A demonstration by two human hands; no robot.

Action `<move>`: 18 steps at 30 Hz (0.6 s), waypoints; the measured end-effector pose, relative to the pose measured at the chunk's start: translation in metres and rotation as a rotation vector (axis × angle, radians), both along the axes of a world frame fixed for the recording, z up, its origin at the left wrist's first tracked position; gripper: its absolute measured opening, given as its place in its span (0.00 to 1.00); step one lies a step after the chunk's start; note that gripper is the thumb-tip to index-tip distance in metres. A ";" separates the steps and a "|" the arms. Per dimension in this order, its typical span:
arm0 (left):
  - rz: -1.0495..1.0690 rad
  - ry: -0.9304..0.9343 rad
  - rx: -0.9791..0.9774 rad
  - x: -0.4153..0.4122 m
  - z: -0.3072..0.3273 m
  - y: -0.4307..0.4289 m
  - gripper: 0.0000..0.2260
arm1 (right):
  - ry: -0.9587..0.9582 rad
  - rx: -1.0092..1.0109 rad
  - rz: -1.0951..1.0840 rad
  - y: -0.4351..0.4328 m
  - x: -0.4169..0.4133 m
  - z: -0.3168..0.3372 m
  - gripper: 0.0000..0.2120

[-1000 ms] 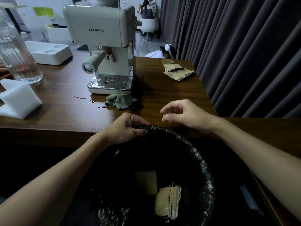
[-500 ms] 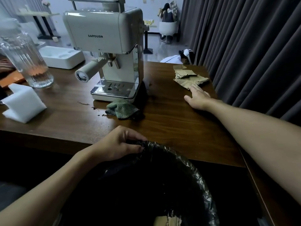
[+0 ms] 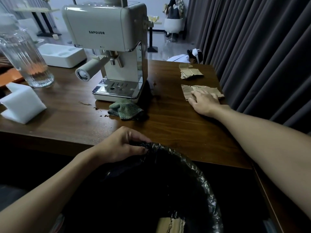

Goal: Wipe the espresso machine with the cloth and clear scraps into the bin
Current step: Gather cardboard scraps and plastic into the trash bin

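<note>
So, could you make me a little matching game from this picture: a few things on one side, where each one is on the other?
Things:
1 cloth
2 glass jug
3 nearer paper scrap
4 bin

Places:
A gripped at its rim by the left hand
B under the fingers of the right hand
C lying in front of the espresso machine
D standing at the left end of the table

Pairs: 1-C, 2-D, 3-B, 4-A
</note>
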State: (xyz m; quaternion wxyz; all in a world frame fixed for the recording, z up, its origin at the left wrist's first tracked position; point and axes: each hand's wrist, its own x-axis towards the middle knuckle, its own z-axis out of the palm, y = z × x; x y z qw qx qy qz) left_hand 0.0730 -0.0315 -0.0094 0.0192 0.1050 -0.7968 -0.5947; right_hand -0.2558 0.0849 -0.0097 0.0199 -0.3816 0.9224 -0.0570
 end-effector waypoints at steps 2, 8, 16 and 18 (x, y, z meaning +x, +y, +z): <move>-0.002 -0.001 -0.002 -0.001 0.000 -0.001 0.10 | 0.088 -0.121 0.028 0.002 0.010 0.003 0.21; -0.002 0.008 0.001 0.000 0.000 0.000 0.10 | -0.120 -0.040 -0.013 0.011 0.021 0.004 0.27; -0.009 0.008 -0.032 0.001 0.004 0.002 0.10 | -0.492 -0.237 -0.032 0.028 0.048 0.024 0.40; -0.006 0.001 -0.056 0.001 0.006 0.004 0.10 | -0.546 -0.302 -0.024 0.032 0.057 0.034 0.27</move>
